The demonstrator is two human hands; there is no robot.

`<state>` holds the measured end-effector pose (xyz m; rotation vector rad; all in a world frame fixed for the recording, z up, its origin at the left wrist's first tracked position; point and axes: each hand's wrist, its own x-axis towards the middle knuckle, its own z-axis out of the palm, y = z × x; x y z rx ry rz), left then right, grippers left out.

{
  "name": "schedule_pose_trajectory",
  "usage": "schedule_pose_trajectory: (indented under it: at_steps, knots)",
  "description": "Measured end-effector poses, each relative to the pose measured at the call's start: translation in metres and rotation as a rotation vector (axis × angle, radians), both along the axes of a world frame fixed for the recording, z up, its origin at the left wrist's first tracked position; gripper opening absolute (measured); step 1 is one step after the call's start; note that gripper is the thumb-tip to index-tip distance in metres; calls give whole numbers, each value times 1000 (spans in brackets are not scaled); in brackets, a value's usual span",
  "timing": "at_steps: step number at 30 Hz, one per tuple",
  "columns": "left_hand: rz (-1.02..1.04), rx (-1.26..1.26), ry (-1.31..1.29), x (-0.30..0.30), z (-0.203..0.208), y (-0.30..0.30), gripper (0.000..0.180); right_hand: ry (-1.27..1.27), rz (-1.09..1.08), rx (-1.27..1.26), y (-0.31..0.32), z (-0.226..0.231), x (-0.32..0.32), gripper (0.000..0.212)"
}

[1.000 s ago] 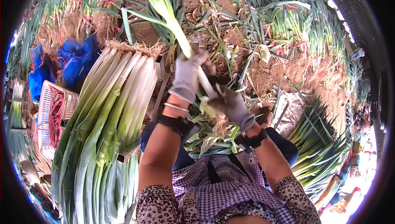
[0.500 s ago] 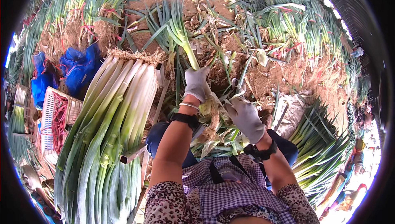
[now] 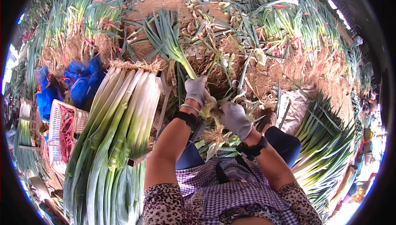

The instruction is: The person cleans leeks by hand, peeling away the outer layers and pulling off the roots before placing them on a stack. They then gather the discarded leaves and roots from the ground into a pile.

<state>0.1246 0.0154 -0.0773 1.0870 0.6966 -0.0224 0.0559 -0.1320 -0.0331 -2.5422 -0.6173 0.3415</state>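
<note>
One leek [image 3: 188, 67] is slanting forward above littered soil [image 3: 264, 79], left gloved hand [image 3: 196, 91] clamping its stalk; right gloved hand [image 3: 235, 117] is curling beside pale sheath [image 3: 211, 107], hold unclear. Hard tugging could be snapping stalk; slackening left grip, dropping it.

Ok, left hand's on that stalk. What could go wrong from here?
1. The leek is gripped low in the left hand, its leafy top reaching far beyond, so the leaves might bend or snag.
2. The left forearm is close to a metal bar beside the big leek bundle; a sideways swing could knock either.
3. Loose roots and peelings lie below the hands and might cling to the gloves.
</note>
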Motion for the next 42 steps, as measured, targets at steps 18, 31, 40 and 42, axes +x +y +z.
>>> schedule_pose_trajectory:
  at_steps: [18, 31, 40, 42]
  knots:
    - [-24, -199, -1, 16, -6, -6, 16, -482, -102, 132, -30, 31, -43, 19]
    - [232, -432, -15, 58, -21, 13, 16, -77, -498, 110, -98, 81, -122, 16]
    - [226, -385, -40, 49, -14, -12, 17, -253, -104, -151, -46, 29, -5, 40]
    - [266, -337, -29, 53, -13, -8, 18, -178, -60, -288, -43, 29, -2, 38]
